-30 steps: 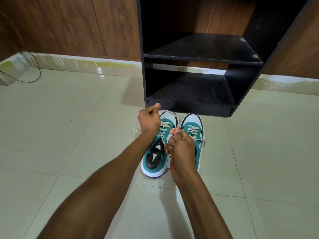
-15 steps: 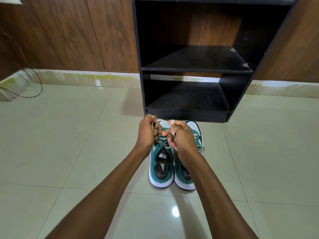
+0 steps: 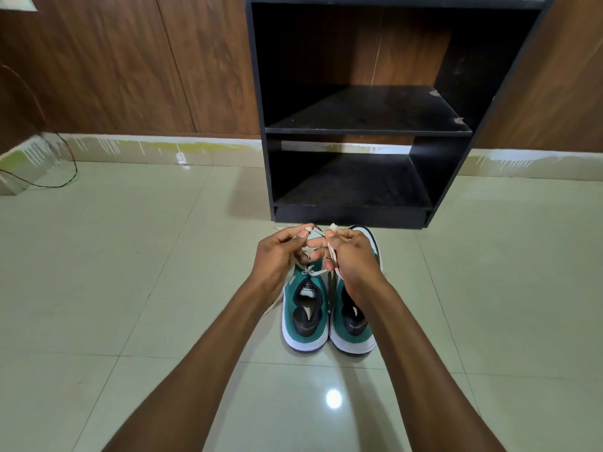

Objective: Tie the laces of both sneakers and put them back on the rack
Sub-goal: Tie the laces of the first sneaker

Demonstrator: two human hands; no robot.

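Two teal, white and black sneakers stand side by side on the tiled floor, toes toward the rack: the left sneaker and the right sneaker. Both hands hover over the left sneaker's front. My left hand pinches one end of its cream lace. My right hand pinches the other end, which runs down past its fingers. The toes of both shoes are mostly hidden by the hands. The black rack stands just beyond, both shelves bare.
Wood-panelled wall runs behind the rack. A thin black cable lies on the floor at far left. Glossy tiles stretch to both sides of the sneakers, with a bright light reflection near my forearms.
The hands came together over the left sneaker's laces from a spread position. The view tilted up, showing more of the rack. Sneakers stay in place.
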